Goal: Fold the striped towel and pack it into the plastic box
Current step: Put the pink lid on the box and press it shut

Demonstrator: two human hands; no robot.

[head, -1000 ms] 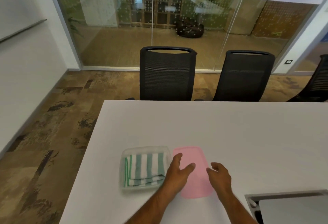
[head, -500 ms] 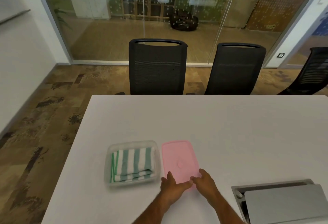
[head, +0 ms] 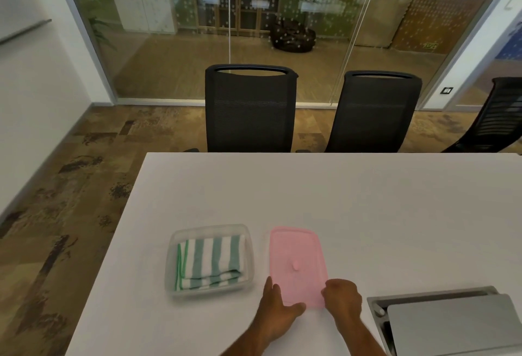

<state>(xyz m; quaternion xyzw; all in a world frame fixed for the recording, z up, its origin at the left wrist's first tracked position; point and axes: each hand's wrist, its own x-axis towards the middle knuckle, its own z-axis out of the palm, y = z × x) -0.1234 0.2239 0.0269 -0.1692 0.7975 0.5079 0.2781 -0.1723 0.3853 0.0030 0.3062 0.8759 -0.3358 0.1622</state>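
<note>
We see the folded green-and-white striped towel lying inside the clear rectangular plastic box, which stands open on the white rectangular table. At three o'clock from the box, just beside it but apart, the flat pink rectangular plastic lid lies on the tabletop.

Compared with half a second ago, we find the towel and box unchanged in their arrangement. The hands then met at the middle of the lid's near edge; now they are spread to its two near corners.

Our left hand sits at the lid's seven o'clock corner. Its fingers are extended along the lid's left edge, and its thumb lies across the near edge, so the hand is loosely open and touches the lid. Our right hand sits at the lid's five o'clock corner with its fingers curled inward over that corner. We cannot tell whether either hand has the lid pinched or merely rests against it.

Farther out, at four o'clock from the lid, a grey metal hatch with a raised flap is set into the table. Beyond the table's twelve o'clock edge stand two black mesh-backed office chairs, and a third black chair appears at two o'clock. A glass partition wall closes the room behind them.
</note>
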